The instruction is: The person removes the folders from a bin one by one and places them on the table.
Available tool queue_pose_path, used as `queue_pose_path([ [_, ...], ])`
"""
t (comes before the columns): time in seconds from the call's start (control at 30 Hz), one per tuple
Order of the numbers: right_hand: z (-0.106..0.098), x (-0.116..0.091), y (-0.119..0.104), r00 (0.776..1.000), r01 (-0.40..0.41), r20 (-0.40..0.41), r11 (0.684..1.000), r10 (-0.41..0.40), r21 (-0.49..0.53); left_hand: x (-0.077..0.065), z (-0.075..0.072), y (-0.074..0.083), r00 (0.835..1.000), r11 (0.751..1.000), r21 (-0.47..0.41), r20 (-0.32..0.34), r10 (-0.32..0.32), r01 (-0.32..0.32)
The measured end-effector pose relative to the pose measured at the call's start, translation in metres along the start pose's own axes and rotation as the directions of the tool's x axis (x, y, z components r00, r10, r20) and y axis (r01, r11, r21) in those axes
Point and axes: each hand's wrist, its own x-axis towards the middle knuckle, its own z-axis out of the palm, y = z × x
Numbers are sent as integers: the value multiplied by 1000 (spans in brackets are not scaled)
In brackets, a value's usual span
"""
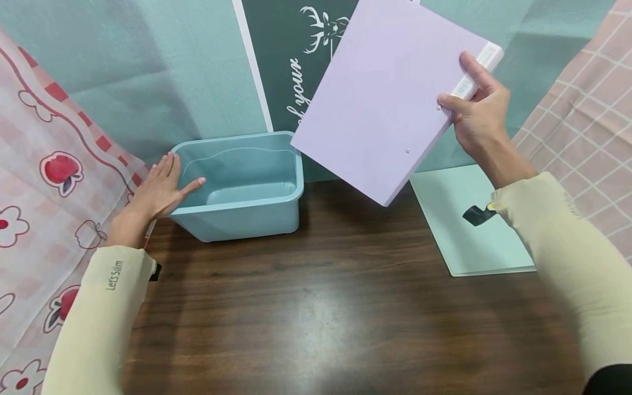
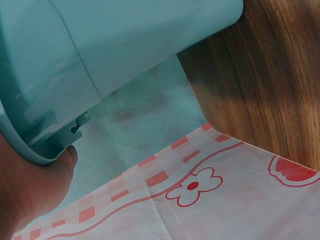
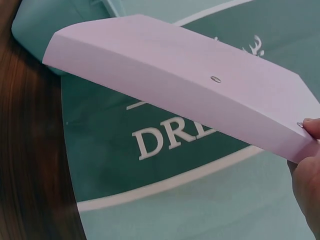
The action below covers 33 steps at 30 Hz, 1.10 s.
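Observation:
A lavender ring binder (image 1: 380,99) is held up in the air by my right hand (image 1: 481,109), which grips it at the spine near a white label. It tilts, and its lower corner overlaps the right end of a blue plastic bin (image 1: 242,222) from my viewpoint. In the right wrist view the binder (image 3: 175,70) shows its spine and two small rivets, with a thumb at its edge. My left hand (image 1: 160,186) rests on the bin's left rim, fingers extended and thumb over the inside. The left wrist view shows the bin's outer wall (image 2: 135,45) and part of that hand (image 2: 35,185).
A pale mint folder (image 1: 474,241) lies on the brown wood table (image 1: 306,307) at the right, partly under my right forearm. A pink fruit-print cloth (image 1: 59,192) hangs at the left. Behind stands a teal cloth with a dark green printed panel (image 1: 281,33).

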Motion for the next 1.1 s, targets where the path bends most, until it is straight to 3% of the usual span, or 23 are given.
queue_pose_path([
  [0.47,-28,1,-10,995,-100,-1,982,101,-160,0,-1,2,1000,1000,-4,-2,-3,3],
  [0.7,-38,1,-8,976,-212,-6,933,220,-291,-1,0,3,1000,1000,-10,-7,-2,2],
  [0.83,-45,1,-3,955,-264,11,871,295,-414,0,0,2,1000,1000,-6,-7,-2,2],
  [1.1,-57,1,13,905,-317,-8,663,424,-679,1,0,2,1000,1000,-4,1,1,-1],
])
